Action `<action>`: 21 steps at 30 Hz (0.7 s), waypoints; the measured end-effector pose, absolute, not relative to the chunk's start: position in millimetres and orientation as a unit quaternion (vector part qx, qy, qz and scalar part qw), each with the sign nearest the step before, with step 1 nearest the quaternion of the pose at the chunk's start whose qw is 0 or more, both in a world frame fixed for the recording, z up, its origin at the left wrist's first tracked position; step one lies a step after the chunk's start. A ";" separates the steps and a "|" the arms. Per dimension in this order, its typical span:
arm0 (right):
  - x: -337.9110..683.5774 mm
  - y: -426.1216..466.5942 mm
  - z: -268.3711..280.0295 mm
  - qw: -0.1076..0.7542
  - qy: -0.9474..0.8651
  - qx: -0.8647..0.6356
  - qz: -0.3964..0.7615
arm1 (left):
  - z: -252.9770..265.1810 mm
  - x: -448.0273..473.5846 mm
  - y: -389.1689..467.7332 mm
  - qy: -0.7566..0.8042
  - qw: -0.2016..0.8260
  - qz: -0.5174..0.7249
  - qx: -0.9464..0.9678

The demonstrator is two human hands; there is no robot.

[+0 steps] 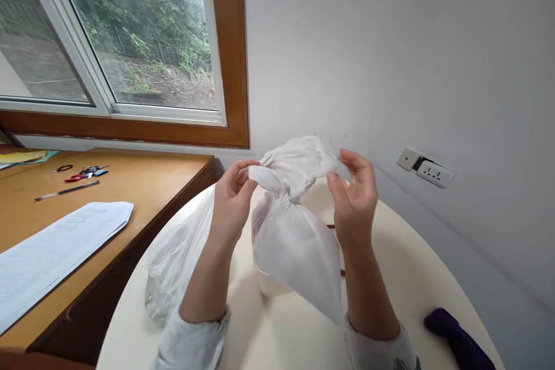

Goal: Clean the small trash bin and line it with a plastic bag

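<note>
A: In the head view, which step do you seem to have in hand?

B: You look to be working the gathered neck of the white bag [297,243], its top bunched above what may be a knot or a twist.

A: And how does each grip stand?

B: Your left grip [232,202] pinches one loose end between thumb and fingers. Your right grip [356,199] is spread, thumb at the bag's far edge; whether it bears on the plastic, you couldn't tell from here.

A: So what would your next move call for?

B: Probably a surer hold on the right side, with even tension, since you could tear thin plastic by tugging.

A: How does the bag look to you, and where is it?

B: Below the neck you have a smooth, puffed, slightly see-through body tapering to a drooping corner. It's between your forearms, against a cream container [274,288] on the round counter [416,277]; you can't tell whether it rests inside. A clear plastic bag [176,263] lies beside your left forearm, and a purple cloth [459,338] sits off to your right.
</note>
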State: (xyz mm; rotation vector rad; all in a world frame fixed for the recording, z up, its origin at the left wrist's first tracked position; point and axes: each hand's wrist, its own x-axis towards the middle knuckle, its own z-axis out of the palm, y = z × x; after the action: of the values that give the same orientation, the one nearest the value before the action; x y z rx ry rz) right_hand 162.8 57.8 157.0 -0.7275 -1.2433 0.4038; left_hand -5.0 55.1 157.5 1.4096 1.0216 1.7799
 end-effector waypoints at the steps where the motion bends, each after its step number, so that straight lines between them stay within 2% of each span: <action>1: 166.4 53.3 160.0 0.738 -0.567 -0.330 0.158 | 157.8 -4.9 54.7 0.370 0.337 0.675 0.543; 3: 176.3 42.9 167.2 0.693 -0.634 -0.309 0.153 | 157.9 -5.1 54.2 0.351 0.361 0.661 0.556; 4: 181.6 37.5 170.9 0.635 -0.696 -0.286 0.172 | 157.5 -5.2 54.2 0.357 0.364 0.650 0.564; 8: 194.3 20.7 179.4 0.307 -0.905 -0.190 0.224 | 152.9 -5.0 55.8 0.428 0.359 0.567 0.605; 10: 193.1 18.2 177.9 0.216 -0.933 -0.185 0.219 | 150.1 -4.6 56.7 0.456 0.360 0.515 0.630; 13: 186.8 21.4 172.5 0.178 -0.932 -0.223 0.223 | 147.5 -4.3 57.4 0.478 0.356 0.457 0.660; 21: 173.8 38.1 167.6 0.229 -0.889 -0.322 0.233 | 145.2 -1.3 61.5 0.479 0.324 0.444 0.685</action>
State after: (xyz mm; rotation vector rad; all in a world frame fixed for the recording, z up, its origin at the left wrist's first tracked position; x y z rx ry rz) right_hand 173.8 38.1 167.6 -0.8861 -2.4458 0.6423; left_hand -1.3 61.5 145.2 1.7960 1.2560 1.1659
